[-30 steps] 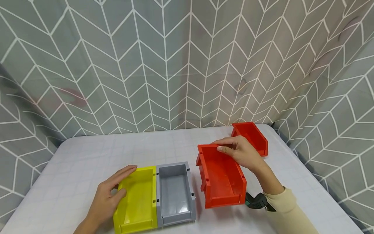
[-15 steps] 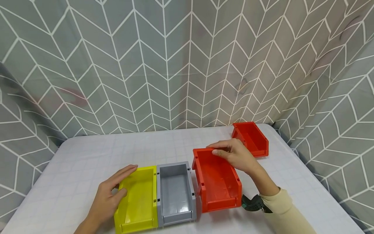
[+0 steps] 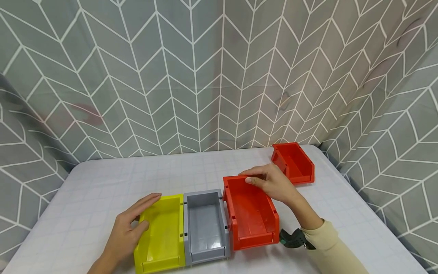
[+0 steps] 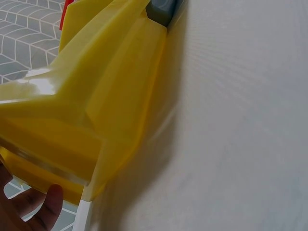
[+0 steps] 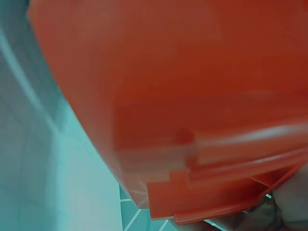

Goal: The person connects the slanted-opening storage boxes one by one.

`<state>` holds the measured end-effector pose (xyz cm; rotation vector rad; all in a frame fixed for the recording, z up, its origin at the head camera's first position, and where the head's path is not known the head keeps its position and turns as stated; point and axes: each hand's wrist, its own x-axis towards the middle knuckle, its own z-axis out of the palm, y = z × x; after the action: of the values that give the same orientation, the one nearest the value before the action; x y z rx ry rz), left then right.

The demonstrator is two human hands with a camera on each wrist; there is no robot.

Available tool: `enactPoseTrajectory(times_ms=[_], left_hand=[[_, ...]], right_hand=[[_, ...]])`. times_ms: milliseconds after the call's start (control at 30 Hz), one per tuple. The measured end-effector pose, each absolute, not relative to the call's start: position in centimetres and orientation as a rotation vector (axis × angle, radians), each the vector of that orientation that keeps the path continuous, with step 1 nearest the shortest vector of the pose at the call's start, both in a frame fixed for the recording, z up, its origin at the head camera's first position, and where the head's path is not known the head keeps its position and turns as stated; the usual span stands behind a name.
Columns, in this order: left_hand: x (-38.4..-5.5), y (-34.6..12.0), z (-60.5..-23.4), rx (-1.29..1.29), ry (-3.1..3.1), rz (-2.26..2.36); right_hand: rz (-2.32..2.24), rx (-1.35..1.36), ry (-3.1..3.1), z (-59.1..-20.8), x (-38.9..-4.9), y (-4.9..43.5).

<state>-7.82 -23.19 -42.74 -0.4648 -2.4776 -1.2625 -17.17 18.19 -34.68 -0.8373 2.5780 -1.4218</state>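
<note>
In the head view my left hand (image 3: pixel 124 228) grips the left wall of a yellow storage bin (image 3: pixel 164 232), thumb on the near side and fingers over the far corner. A grey bin (image 3: pixel 206 224) sits joined side by side to its right. With thumb inside and fingers behind, my right hand (image 3: pixel 272 182) pinches the back rim of a red bin (image 3: pixel 251 211). That red bin is slightly tilted, its left wall against or very close to the grey bin's right edge. The right wrist view is mostly filled by the red bin's wall (image 5: pixel 192 72).
A second red bin (image 3: pixel 295 163) stands at the table's back right corner, behind my right hand. The white cloth-covered table (image 3: pixel 113 179) ends at a grey patterned curtain (image 3: pixel 205 76).
My right hand has brought the red bin left and lower, closing the gap to the grey bin. My left hand and the yellow and grey bins stay in place.
</note>
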Motion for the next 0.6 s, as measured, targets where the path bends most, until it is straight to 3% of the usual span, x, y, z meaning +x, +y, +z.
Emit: enactPoseTrajectory(times_ms=[600], left_hand=[[-7.93,-23.23,-42.91,-0.476,-2.468,-1.266]], right_hand=[[-1.401,-0.791,2.608,-34.89,-17.38,18.21]])
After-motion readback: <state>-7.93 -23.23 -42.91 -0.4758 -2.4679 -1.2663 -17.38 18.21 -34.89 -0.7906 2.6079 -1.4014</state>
